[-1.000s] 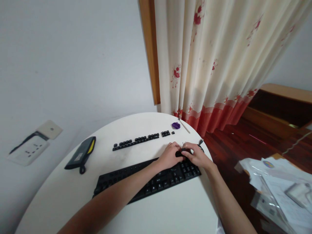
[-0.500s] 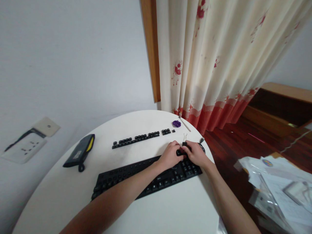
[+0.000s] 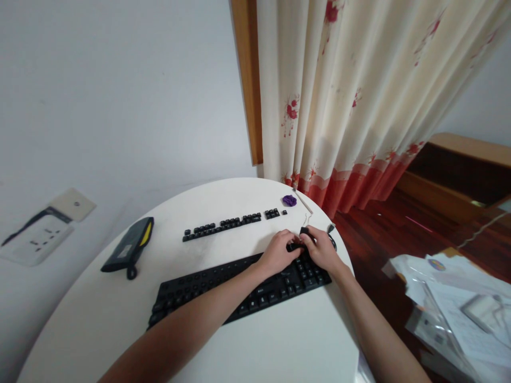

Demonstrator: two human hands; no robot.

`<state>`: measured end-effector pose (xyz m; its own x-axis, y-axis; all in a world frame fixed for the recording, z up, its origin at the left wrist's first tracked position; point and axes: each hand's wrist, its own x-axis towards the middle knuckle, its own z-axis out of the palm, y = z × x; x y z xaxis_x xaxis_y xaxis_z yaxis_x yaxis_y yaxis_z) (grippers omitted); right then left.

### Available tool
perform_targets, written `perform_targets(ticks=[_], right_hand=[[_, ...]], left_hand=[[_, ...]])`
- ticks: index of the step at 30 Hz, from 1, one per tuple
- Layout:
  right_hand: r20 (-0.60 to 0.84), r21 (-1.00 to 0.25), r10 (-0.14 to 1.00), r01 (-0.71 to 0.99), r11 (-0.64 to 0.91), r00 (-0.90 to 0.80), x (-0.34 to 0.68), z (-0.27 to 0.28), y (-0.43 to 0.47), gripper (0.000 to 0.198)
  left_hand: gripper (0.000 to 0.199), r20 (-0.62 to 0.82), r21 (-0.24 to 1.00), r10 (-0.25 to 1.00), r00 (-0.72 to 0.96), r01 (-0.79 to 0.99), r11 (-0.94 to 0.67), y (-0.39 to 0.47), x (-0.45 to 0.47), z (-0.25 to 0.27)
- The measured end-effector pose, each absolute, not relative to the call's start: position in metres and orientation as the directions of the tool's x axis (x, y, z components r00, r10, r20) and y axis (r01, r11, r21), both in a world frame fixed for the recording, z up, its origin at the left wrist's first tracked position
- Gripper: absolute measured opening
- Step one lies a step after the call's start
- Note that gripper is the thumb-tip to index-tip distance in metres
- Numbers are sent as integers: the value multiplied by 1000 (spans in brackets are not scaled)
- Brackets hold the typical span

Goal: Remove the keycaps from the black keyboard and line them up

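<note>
Head view: right hand (image 3: 323, 248) grips a wire tool (image 3: 304, 231) at the keyboard (image 3: 275, 290).

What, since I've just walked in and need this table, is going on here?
Someone's right hand holds a small black tool with two wire prongs pointing away, at the far right corner of the keyboard. The left hand is beside it; whether its fingers hold anything is hard to tell. Loose keys lie in rows beyond, a purple lump near their right end.
</note>
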<state>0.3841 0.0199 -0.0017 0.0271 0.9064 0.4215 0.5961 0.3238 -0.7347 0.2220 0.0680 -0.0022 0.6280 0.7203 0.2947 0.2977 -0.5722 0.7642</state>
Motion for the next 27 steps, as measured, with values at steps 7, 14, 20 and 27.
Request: perform_targets(ticks=[7, 14, 20, 27], right_hand=[[433, -754, 898, 575, 317, 73, 384, -3, 22, 25], [412, -729, 910, 615, 301, 44, 382, -1, 19, 21], [409, -740, 908, 614, 273, 89, 381, -3, 19, 22], [438, -749, 892, 594, 293, 112, 380, -2, 19, 25]], left_hand=[[20, 313, 790, 749, 584, 277, -547, 65, 220, 1], [28, 385, 762, 745, 544, 267, -589, 61, 219, 6], [27, 419, 744, 736, 532, 264, -614, 60, 218, 6], [22, 486, 666, 655, 578, 240, -706, 60, 217, 7]])
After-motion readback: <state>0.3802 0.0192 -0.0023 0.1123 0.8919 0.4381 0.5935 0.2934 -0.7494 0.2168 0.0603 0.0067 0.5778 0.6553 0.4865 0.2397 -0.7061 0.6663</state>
